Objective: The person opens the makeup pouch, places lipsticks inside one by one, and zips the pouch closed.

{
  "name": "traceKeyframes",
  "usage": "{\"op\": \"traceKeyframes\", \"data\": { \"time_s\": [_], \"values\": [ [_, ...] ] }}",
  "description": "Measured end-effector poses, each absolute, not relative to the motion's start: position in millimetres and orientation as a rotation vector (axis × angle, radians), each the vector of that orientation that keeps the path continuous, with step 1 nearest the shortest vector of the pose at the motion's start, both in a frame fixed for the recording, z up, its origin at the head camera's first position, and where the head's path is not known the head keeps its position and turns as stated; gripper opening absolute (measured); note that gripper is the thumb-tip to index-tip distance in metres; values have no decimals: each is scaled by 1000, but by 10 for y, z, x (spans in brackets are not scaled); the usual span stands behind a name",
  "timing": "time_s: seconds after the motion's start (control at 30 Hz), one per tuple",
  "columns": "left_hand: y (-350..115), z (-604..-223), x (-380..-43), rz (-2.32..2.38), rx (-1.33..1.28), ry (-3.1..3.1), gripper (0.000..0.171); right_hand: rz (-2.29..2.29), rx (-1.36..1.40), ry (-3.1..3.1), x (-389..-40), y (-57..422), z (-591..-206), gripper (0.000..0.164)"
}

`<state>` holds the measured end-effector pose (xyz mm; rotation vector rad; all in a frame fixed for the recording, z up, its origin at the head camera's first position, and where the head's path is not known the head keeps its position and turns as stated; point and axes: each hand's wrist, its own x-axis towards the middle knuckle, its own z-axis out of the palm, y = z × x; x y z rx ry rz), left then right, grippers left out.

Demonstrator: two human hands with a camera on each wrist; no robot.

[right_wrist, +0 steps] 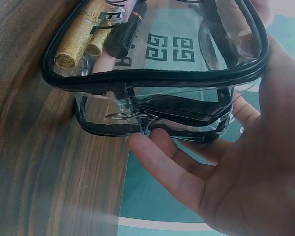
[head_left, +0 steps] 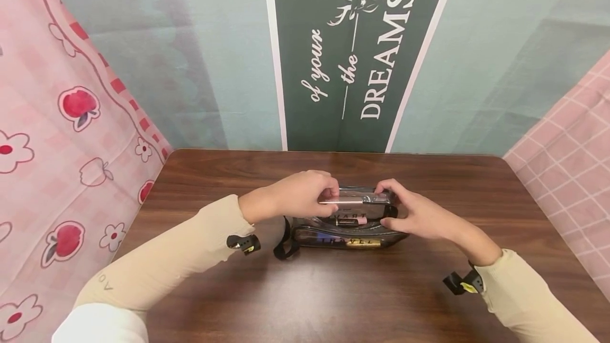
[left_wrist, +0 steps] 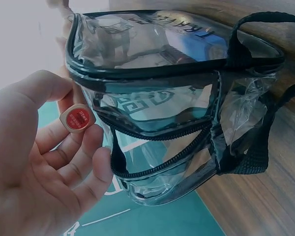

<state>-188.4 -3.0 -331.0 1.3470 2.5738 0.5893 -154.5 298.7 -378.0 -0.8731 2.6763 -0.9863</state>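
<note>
A clear zip cosmetic bag [head_left: 310, 234] with black piping lies on the table, its zipper [left_wrist: 162, 160] parted in the left wrist view. My left hand [head_left: 295, 193] pinches a slim lipstick-like tube [left_wrist: 77, 118] with a red label on its end, held over the bag's top. My right hand [head_left: 421, 216] grips the far right end of the bag between thumb and fingers, beside the metal zipper pull [right_wrist: 130, 116]. Through the plastic show gold tubes [right_wrist: 77, 37], a black tube [right_wrist: 125, 35] and a blue item [left_wrist: 189, 46].
A black strap [head_left: 286, 242] hangs off the bag's left end onto the brown wooden table [head_left: 305, 290]. Behind the table hangs a green printed cloth [head_left: 340, 131]. Pink patterned curtains [head_left: 71, 173] flank both sides.
</note>
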Motion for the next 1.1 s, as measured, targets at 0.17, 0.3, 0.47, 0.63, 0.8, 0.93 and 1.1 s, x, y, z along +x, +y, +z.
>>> {"op": "traceKeyframes", "data": {
  "time_s": [0.17, 0.3, 0.47, 0.63, 0.8, 0.93, 1.1],
  "values": [
    [-27, -3304, -1881, 580, 1326, 2582, 11, -1004, -887, 2660, -1554, 2986, -3785, 58],
    [-17, -3299, -1887, 568, 1321, 2587, 12, -998, -896, 2668, -1556, 2993, -3790, 58],
    [-8, -3302, -1894, 563, 1321, 2591, 12, -984, -905, 2681, -1556, 3001, -3796, 58],
    [-5, -3305, -1897, 561, 1313, 2591, 12, -987, -920, 2680, -1556, 3003, -3796, 58],
    [-11, -3291, -1911, 575, 1295, 2587, 17, -989, -936, 2681, -1554, 3003, -3790, 57],
    [-17, -3270, -1919, 580, 1279, 2610, 19, -991, -930, 2675, -1561, 3003, -3786, 57],
    [-43, -3287, -1903, 528, 1246, 2640, 21, -983, -926, 2680, -1570, 3008, -3783, 57]
  ]
}}
